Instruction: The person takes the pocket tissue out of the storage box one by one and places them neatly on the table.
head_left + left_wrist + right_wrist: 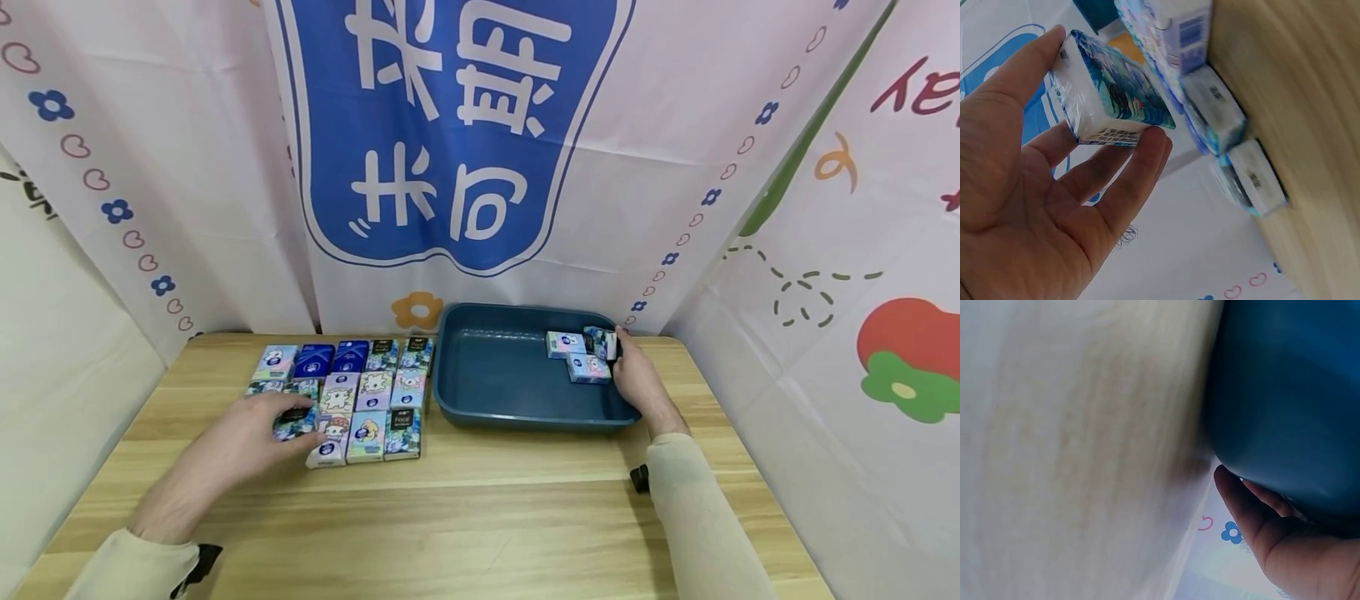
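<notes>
In the head view my left hand [243,433] is at the left end of the rows of small tissue packs [372,392]. Its thumb and fingers hold a blue-green floral tissue pack [1119,90], lifted off the table in the left wrist view. My right hand [637,379] is over the right wall of a dark teal tray [495,421], at its rim. In the right wrist view the right fingers [1241,503] lie along the tray's outer side; the thumb is hidden. A floral pack [601,342] lies tilted in the tray beside that hand.
Two pastel packs, one farther back [565,344] and one nearer [588,368], lie in the tray's right part. Dark blue packs [313,361] stand among the rows, close to the tray's left wall. A printed curtain [360,287] hangs behind the wooden table [480,517].
</notes>
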Demonstrator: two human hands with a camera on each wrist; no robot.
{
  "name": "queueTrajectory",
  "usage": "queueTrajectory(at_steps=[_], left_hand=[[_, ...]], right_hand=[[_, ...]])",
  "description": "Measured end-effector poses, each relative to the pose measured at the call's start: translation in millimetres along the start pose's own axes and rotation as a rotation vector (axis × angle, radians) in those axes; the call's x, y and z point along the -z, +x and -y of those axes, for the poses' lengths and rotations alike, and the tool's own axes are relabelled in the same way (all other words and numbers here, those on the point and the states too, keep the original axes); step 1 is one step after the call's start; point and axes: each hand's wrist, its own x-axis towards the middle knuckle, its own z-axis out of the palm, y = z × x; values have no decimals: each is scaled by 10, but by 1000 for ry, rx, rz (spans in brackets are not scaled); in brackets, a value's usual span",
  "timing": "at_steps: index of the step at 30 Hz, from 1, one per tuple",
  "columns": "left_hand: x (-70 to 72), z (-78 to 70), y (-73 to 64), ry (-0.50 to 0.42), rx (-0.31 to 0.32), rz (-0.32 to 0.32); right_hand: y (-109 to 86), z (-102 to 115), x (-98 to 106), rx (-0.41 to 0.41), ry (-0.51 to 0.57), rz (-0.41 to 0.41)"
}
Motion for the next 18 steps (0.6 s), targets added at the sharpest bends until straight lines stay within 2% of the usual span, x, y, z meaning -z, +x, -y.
queueTrajectory(at_steps=[9, 18], left_hand=[[-20, 169, -124, 25, 12, 31], [-69, 276, -144, 42, -1, 80]], right_hand=[[0, -3, -9, 3, -10, -3], [-1, 2, -4, 6, -17, -9]])
